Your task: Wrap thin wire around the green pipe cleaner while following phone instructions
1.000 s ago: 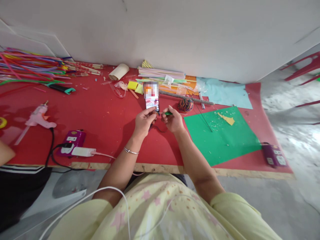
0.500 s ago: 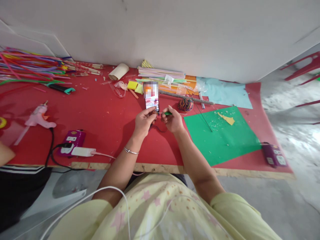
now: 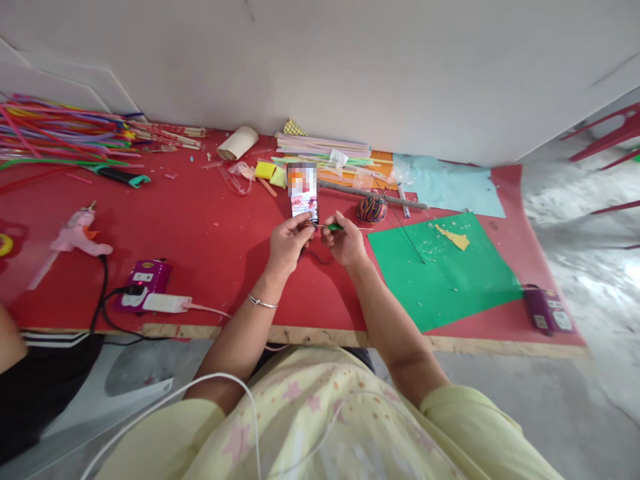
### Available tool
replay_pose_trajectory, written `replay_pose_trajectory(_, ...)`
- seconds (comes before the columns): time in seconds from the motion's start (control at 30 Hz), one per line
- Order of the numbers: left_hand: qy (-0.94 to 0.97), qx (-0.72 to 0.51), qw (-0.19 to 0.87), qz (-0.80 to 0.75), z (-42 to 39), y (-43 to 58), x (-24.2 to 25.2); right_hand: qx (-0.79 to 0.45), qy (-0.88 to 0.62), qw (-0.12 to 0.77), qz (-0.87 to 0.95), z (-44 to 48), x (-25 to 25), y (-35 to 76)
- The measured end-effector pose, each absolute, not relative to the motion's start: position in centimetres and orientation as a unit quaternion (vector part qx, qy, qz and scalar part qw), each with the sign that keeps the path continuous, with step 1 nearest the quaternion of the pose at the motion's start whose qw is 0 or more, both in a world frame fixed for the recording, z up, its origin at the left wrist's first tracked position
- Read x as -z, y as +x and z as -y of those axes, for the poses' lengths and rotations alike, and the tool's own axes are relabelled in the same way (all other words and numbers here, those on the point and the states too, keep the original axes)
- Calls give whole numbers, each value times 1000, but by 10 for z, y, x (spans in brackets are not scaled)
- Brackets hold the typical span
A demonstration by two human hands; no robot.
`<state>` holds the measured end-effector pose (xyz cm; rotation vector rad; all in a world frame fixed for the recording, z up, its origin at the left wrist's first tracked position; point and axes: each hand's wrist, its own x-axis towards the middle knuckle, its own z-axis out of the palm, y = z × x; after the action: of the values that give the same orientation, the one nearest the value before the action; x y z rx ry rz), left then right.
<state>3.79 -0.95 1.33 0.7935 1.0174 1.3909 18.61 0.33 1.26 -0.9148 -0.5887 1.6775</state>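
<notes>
My right hand [image 3: 345, 241] is closed around a thin metal crochet hook with a green grip [image 3: 335, 227]. The hook's shaft sticks out on both sides of the fingers. My left hand [image 3: 289, 245] pinches a small bit of dark yarn [image 3: 315, 225] at the hook's left tip; the fingers hide most of it. A dark loose strand curves on the table between my hands. Just beyond my fingers a phone [image 3: 304, 200] with a lit screen lies on the red tabletop. A multicoloured ball of yarn [image 3: 371, 209] sits right of my right hand.
A green sheet [image 3: 445, 273] with scraps lies to the right. A grey rod [image 3: 370, 192] and pastel strips [image 3: 325, 147] are at the back. A pink glue gun [image 3: 80, 233] and purple power socket [image 3: 145, 283] stand left. Another person's arm [image 3: 10, 340] shows at the left edge.
My hands have barely moved; the crochet hook has shifted very slightly. At the left edge, the other person's arm has moved down towards the near table edge.
</notes>
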Motion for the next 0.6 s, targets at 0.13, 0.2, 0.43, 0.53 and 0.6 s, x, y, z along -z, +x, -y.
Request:
replay_pose_trajectory(0.13,331,-607,575,-438,8,40,-13,-700,-387,546,250,-1,-14,182)
replay_pose_trajectory(0.2,322,-619,560,-446,7,41,-11,-691,-380,556,261,0,-13,179)
replay_pose_trajectory(0.43,382,-659,423,-491,3,40,8,-629,-381,615,285,10,-10,158)
replay_pose_trajectory(0.53,374,-679,398,-491,4,44,14,-615,-385,641,250,16,-11,145)
replay_pose_trajectory(0.6,346,-691,417,-478,4,48,15,-620,-380,650,222,21,-11,138)
